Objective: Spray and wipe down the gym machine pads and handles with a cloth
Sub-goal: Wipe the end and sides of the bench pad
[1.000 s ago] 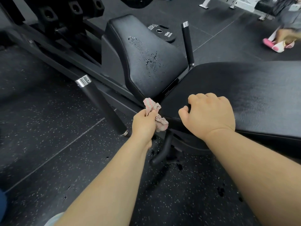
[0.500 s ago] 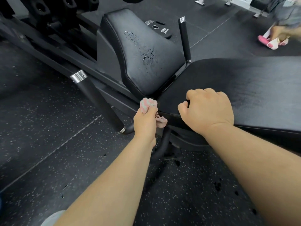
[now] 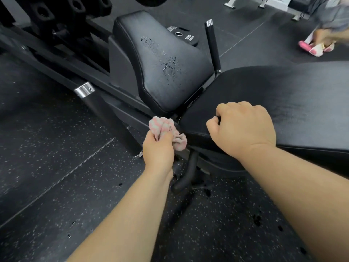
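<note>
My left hand (image 3: 158, 150) grips a bunched pink-and-white cloth (image 3: 164, 129) at the near corner of the machine, just below the gap between the two black pads. The tilted seat pad (image 3: 160, 59) has spray droplets across its middle. The long flat pad (image 3: 283, 106) stretches to the right. On its near-left corner rests my right hand (image 3: 243, 127) with its fingers curled into a fist; nothing shows inside it. One black handle (image 3: 212, 44) stands upright behind the pads, and another handle with a chrome collar (image 3: 107, 114) slants down on the left.
A 10 kg weight plate (image 3: 186, 35) lies on the floor behind the seat pad. The machine's black frame and weight pegs (image 3: 47, 17) fill the upper left. Another person's foot in a pink-and-white shoe (image 3: 315, 48) is at the far right. Dark speckled rubber flooring (image 3: 56, 176) surrounds the machine.
My left hand has shifted slightly left with the cloth bunched tighter and higher in it. My right hand has stayed in place on the pad corner.
</note>
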Demonstrator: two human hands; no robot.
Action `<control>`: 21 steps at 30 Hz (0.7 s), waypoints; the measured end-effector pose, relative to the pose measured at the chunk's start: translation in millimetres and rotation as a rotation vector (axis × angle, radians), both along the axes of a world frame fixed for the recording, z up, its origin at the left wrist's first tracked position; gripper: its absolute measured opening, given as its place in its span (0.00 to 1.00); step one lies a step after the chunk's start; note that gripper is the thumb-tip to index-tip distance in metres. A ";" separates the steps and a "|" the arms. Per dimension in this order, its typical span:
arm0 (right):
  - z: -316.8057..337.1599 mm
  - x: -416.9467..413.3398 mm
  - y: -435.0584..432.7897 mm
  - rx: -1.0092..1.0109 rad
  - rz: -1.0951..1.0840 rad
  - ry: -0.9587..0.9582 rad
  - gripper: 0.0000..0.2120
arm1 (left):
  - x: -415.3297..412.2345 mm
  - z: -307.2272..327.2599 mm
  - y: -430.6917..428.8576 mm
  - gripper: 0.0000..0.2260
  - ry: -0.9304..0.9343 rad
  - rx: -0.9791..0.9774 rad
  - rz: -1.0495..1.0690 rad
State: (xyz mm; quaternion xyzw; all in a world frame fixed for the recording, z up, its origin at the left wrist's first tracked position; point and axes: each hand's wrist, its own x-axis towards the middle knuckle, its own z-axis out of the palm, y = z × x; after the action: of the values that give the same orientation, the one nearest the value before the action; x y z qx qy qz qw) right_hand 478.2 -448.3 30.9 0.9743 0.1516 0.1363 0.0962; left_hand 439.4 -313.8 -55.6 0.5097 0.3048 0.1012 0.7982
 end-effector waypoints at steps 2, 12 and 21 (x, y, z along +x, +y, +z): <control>1.0 0.9 1.0 -0.004 -0.006 -0.001 0.14 | 17.3 -0.5 -4.2 0.08 0.032 -0.011 -0.073; -1.0 -0.3 0.4 -0.014 -0.011 -0.007 0.14 | 12.4 9.4 -26.2 0.10 0.150 -0.241 -0.027; 0.4 -3.2 0.7 0.012 -0.027 0.029 0.13 | -23.5 7.6 -26.1 0.12 -0.092 -0.217 0.069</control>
State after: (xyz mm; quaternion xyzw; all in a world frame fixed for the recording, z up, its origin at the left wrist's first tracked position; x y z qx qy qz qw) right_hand 474.9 -447.6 31.4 0.9786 0.1393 0.1217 0.0900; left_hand 415.9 -339.9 -48.0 0.4044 0.2946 0.1183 0.8578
